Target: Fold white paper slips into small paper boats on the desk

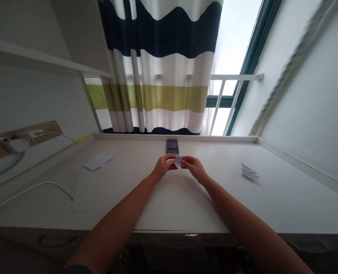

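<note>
A small piece of folded white paper (pixel 178 162) is held up between my two hands over the middle of the desk. The fingers of my left hand (pixel 163 166) pinch its left side. From the right, my right hand (pixel 194 166) grips the other side with thumb and fingers. The paper looks roughly diamond-shaped; its finer folds are too small to make out. Just beyond my hands lies a phone (pixel 172 146), flat on the desk.
White paper sheets (pixel 99 161) lie at the left, near a white cable (pixel 79 167) running from a wall socket (pixel 23 137). A folded paper piece (pixel 249 172) rests at the right. The white desk (pixel 134 205) has a raised rim at the back, below a striped curtain (pixel 163 72).
</note>
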Demonstrator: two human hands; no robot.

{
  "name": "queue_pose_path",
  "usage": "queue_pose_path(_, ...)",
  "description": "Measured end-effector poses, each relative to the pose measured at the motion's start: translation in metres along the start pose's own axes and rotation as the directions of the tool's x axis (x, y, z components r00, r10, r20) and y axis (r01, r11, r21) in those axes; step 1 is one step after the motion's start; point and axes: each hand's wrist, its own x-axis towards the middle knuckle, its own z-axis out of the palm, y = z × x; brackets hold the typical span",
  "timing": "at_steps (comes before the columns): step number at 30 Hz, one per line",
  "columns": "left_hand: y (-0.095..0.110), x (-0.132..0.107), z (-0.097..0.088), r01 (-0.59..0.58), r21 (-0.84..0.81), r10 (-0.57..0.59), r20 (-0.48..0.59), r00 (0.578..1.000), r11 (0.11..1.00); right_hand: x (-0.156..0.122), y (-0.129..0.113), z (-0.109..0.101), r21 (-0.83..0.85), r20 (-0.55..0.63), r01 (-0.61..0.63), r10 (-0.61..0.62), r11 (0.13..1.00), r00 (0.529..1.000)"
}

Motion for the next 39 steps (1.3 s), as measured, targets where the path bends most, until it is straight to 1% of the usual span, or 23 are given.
queue_pose_path(4,0.0007,0.0002,-0.0019,0.025,-0.03,-0.025,0.006,1.0,0.999,-0.0006,-0.0015,-0.0003,0.049,0.002,-0.049,0.049,0.998,0.999)
queue_pose_path(8,0.0036,-0.0015,-0.0021,0.056,-0.023,-0.055,0.015,0.998,0.998,-0.0003,-0.0012,-0.0008,0.077,-0.01,-0.04,0.041,0.996,0.999)
queue_pose_path(11,0.0051,-0.0025,-0.0022,0.062,0.013,-0.062,-0.002,0.998,0.998,-0.0003,-0.0013,-0.0014,0.081,-0.021,-0.029,0.031,0.996,0.999)
queue_pose_path(13,0.005,-0.0025,-0.0024,0.065,0.037,-0.065,0.006,0.998,0.997,-0.0006,-0.0019,-0.0016,0.084,-0.026,-0.029,0.031,0.996,0.999)
queue_pose_path(17,0.0028,-0.0015,-0.0029,0.044,0.048,-0.046,0.05,0.998,0.998,-0.0012,-0.0033,-0.0009,0.109,-0.014,-0.021,0.023,0.994,1.0)
queue_pose_path(21,0.0009,-0.0008,-0.0031,0.014,0.047,-0.016,0.054,0.998,0.999,-0.0003,-0.0032,0.0006,0.119,-0.027,-0.007,0.01,0.993,1.0)
queue_pose_path(24,0.001,-0.0009,-0.0027,0.003,0.041,-0.005,0.041,0.999,0.999,0.0006,-0.0029,0.0009,0.093,-0.061,0.013,-0.008,0.996,0.998)
queue_pose_path(26,0.0016,-0.0013,-0.0026,-0.001,0.034,-0.001,0.038,0.999,0.999,0.0005,-0.0036,0.0006,0.046,-0.073,0.034,-0.031,0.998,0.997)
queue_pose_path(29,0.0025,-0.0019,-0.003,0.0,0.019,-0.001,0.059,0.998,1.0,-0.0009,-0.0061,0.0001,-0.043,-0.073,0.059,-0.062,0.997,0.995)
queue_pose_path(31,0.0022,-0.0018,-0.0034,0.003,0.018,-0.004,0.066,0.998,1.0,-0.002,-0.0073,0.0003,-0.073,-0.068,0.068,-0.073,0.995,0.995)
queue_pose_path(36,-0.0022,0.0012,-0.0041,0.015,0.032,-0.015,0.008,1.0,0.999,-0.0017,-0.0053,0.0019,-0.116,-0.037,0.104,-0.109,0.988,0.993)
queue_pose_path(39,-0.0048,0.0033,-0.0046,0.003,0.029,-0.003,-0.005,1.0,1.0,-0.001,-0.0041,0.0019,-0.111,-0.036,0.112,-0.116,0.988,0.993)
